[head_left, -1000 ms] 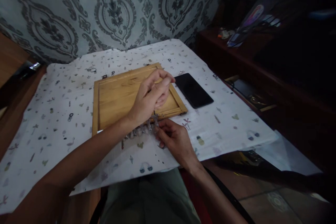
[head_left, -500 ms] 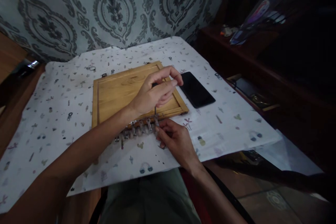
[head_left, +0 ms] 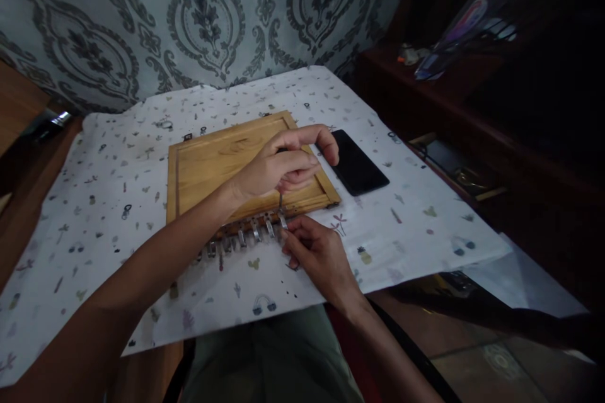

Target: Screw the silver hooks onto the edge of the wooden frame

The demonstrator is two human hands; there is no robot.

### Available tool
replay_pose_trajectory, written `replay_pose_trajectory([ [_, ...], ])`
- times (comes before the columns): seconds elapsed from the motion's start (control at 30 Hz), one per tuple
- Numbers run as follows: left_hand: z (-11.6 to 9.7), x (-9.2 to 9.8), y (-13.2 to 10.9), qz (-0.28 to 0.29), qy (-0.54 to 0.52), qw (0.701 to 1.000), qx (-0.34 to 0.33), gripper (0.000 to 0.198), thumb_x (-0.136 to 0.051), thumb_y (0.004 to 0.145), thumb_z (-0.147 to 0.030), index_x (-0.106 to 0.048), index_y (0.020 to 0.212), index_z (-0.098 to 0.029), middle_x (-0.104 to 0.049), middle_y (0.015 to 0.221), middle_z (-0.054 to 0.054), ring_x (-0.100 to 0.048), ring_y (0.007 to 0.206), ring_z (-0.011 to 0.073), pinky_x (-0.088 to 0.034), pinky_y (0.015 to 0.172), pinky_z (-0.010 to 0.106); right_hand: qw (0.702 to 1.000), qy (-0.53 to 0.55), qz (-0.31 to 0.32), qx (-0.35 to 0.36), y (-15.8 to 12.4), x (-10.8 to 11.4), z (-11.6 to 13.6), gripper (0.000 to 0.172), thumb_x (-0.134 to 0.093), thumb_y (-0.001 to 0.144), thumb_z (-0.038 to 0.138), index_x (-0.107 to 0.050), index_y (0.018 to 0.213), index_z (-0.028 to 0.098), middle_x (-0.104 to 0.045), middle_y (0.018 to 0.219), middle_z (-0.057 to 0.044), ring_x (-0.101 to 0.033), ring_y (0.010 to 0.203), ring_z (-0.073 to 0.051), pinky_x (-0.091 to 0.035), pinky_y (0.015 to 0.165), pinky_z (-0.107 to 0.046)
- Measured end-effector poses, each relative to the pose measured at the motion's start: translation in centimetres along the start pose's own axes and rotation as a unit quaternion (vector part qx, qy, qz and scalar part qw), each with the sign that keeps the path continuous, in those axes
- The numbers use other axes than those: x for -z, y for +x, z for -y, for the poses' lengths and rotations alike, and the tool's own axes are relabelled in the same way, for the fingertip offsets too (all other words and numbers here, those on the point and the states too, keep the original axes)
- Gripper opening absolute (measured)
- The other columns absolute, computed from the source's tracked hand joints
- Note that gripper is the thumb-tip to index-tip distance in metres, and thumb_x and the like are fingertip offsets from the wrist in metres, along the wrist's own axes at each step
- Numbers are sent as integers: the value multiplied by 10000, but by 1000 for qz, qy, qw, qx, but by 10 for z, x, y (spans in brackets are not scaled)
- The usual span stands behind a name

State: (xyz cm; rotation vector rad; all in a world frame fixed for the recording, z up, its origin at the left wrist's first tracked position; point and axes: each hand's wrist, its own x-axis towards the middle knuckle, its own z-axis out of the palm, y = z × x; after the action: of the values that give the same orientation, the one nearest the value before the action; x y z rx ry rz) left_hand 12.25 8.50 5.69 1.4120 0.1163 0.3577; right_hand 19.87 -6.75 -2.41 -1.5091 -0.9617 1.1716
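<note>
A framed wooden board [head_left: 212,167] lies flat on the cloth-covered table. Along its near edge runs a row of small metal hooks [head_left: 256,228], several of them pointing towards me. My left hand [head_left: 283,167] is over the board's right part, curled around a screwdriver [head_left: 281,200]; most of the handle is hidden in the fingers, and the thin shaft points down at the rightmost hook [head_left: 282,219]. My right hand [head_left: 317,250] lies low at the near right corner, its thumb and fingertips closed on the free end of that same hook.
A black smartphone [head_left: 362,167] lies just right of the board. The white printed tablecloth [head_left: 416,227] spreads around both. A patterned curtain [head_left: 208,12] hangs behind the table. Dark furniture [head_left: 454,82] with a plastic bottle [head_left: 463,25] and an open drawer [head_left: 454,167] stand at the right.
My left hand has turned slightly, its index finger now further right and lower over the phone's edge. My right hand stays at the hook.
</note>
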Motion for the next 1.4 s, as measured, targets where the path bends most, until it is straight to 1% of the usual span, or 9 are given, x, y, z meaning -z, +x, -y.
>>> replay_pose_trajectory([
  [0.13,-6,-4,-4,-38,-7,999,-21,50,-588,861,-226,-602,860,-178,-277,482,-109,-185,380,33,-191,386,167,1000,-3,-3,0,1,0,1,213,-648,799,415,-595,767,211,-638,570,27,-536,414,-90,-458,424,-216],
  [0.23,-23,-9,-10,-106,-4,991,-87,58,-595,871,-223,-592,833,-179,-244,480,-110,-182,362,34,-199,364,165,1000,-4,-9,2,1,-1,-1,235,-648,791,438,-597,774,210,-640,570,29,-535,408,-92,-470,423,-222],
  [0.3,-37,-13,-17,-146,21,982,-114,127,-623,897,-275,-574,822,-185,-225,481,-109,-191,349,33,-205,360,167,1000,2,-13,3,1,-1,-2,241,-649,786,446,-599,784,210,-641,574,27,-533,414,-95,-477,421,-228],
  [0.43,-50,-22,-32,-181,66,971,-140,178,-650,897,-308,-574,795,-184,-228,467,-104,-193,349,31,-208,364,176,1000,-1,-18,6,1,-1,-2,223,-638,798,432,-601,768,214,-628,572,29,-526,432,-93,-484,431,-228],
  [0.53,-46,-26,-43,-185,62,969,-154,132,-640,877,-270,-590,791,-183,-249,453,-101,-170,356,29,-189,364,180,1000,-7,-19,9,0,-1,0,218,-643,798,424,-614,774,210,-621,564,31,-527,438,-94,-482,437,-227],
  [0.7,-38,-27,-54,-180,58,967,-172,94,-611,897,-244,-620,831,-177,-262,467,-100,-173,358,26,-217,376,181,1000,-12,-27,10,0,-1,2,229,-664,780,429,-621,776,205,-609,555,34,-537,430,-98,-479,439,-237],
  [0.87,-40,-27,-57,-196,53,964,-172,87,-624,881,-213,-613,808,-169,-271,457,-107,-171,358,26,-217,370,176,999,-14,-33,13,0,-1,2,218,-662,761,424,-599,758,215,-582,533,43,-519,431,-95,-479,439,-240],
  [1.1,-33,-25,-59,-171,44,968,-179,76,-592,899,-180,-598,825,-162,-289,452,-115,-203,351,19,-247,380,145,999,-28,-44,14,1,-1,0,217,-672,771,413,-634,789,200,-592,513,40,-545,427,-109,-475,438,-242],
  [1.4,-31,-28,-60,-183,55,969,-158,88,-623,900,-226,-593,832,-178,-285,460,-111,-216,352,21,-236,378,158,998,-47,-36,31,1,1,-2,199,-650,801,405,-636,808,207,-597,496,41,-568,440,-116,-476,458,-248],
])
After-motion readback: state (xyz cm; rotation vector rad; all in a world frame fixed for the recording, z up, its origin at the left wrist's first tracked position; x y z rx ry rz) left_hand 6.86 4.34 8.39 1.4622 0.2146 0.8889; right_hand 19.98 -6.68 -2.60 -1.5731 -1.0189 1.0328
